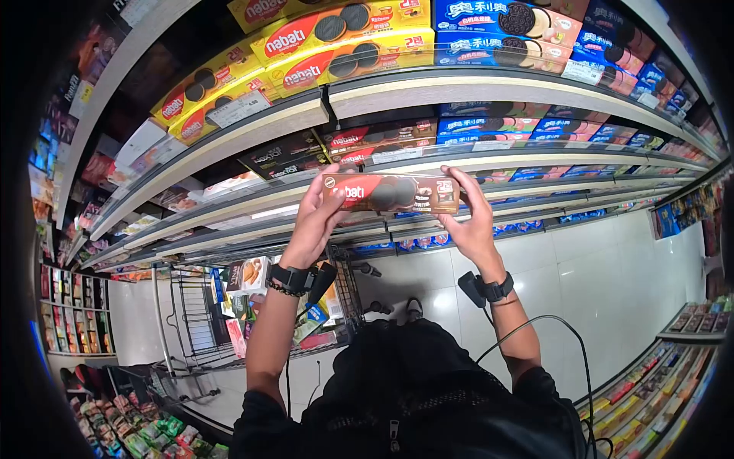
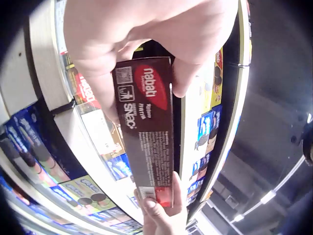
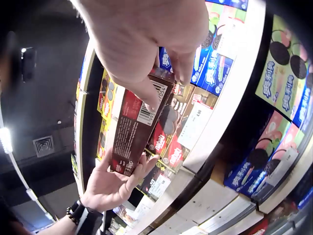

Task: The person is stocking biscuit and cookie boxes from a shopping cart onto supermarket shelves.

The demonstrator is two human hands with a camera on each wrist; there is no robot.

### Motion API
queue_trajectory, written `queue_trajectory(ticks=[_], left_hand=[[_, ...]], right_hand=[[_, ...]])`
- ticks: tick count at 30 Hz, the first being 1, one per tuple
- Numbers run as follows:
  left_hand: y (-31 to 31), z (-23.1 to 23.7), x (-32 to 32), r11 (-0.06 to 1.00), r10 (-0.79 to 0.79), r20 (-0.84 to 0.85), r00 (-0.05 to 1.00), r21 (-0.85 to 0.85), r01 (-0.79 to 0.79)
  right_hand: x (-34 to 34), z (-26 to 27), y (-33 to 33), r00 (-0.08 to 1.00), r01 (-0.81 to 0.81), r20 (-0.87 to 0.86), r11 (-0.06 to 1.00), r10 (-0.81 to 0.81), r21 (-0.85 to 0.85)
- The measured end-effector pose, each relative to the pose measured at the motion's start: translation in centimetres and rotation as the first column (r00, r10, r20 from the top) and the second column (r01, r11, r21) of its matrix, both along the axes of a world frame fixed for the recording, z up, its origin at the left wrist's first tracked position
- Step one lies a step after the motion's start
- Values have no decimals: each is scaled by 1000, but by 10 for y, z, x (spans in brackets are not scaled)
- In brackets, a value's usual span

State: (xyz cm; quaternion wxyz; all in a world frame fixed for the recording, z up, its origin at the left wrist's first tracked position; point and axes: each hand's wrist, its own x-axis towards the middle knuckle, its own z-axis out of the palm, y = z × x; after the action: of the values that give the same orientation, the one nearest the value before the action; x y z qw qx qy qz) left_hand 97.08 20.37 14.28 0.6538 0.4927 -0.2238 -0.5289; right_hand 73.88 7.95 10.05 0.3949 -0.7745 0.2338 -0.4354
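A long brown and red nabati cookie box [image 1: 390, 193] is held level in front of the shelves, its printed front toward the head camera. My left hand [image 1: 312, 222] grips its left end, thumb over the front. At the opposite end, my right hand [image 1: 472, 222] holds the box between thumb and fingers. The left wrist view shows the dark side of the box [image 2: 144, 122] with small print. In the right wrist view a barcode shows on the box [image 3: 133, 125], close by the right thumb.
Shelves with pale front edges [image 1: 505, 86] run across ahead, stacked with yellow nabati boxes [image 1: 344, 42] and blue cookie boxes [image 1: 497, 23]. Brown nabati boxes [image 1: 382, 138] sit one shelf lower. A wire shopping cart [image 1: 195, 306] with several packages stands at the lower left. A cable [image 1: 585, 359] hangs by the right arm.
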Motion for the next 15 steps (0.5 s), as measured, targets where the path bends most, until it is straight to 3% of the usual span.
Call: queue_trajectory(ticks=[2,4,8,10,12,13,14,15], left_hand=[[-2,0,-1,1000,10,41,999,25,-11],[-5,-1,4,988,-42,234,971,-137,76],[-7,17,15,957,21,390,921,-276,95],[-9,22,25,958,-1,394,919,-263,113],[-13,27,31,949,5,543,840,-267,167],[-17,29,30,943,30,564,826,-290,164],[-19,31,31,941,37,567,823,-298,163],[-20,33,33,958,166,831,531,-263,113]], right_hand=[[2,8,-5,1000,-8,22,1000,8,9],[5,10,-11,999,23,31,998,-21,-63],[12,34,-19,999,-37,24,991,40,-131],[18,33,-30,995,-70,70,992,77,-103],[23,45,-38,994,-108,-1,994,108,-32],[21,54,-40,997,-66,-46,987,60,-147],[23,56,-44,997,-68,-42,985,62,-155],[24,58,-48,999,-29,-51,961,16,-276]])
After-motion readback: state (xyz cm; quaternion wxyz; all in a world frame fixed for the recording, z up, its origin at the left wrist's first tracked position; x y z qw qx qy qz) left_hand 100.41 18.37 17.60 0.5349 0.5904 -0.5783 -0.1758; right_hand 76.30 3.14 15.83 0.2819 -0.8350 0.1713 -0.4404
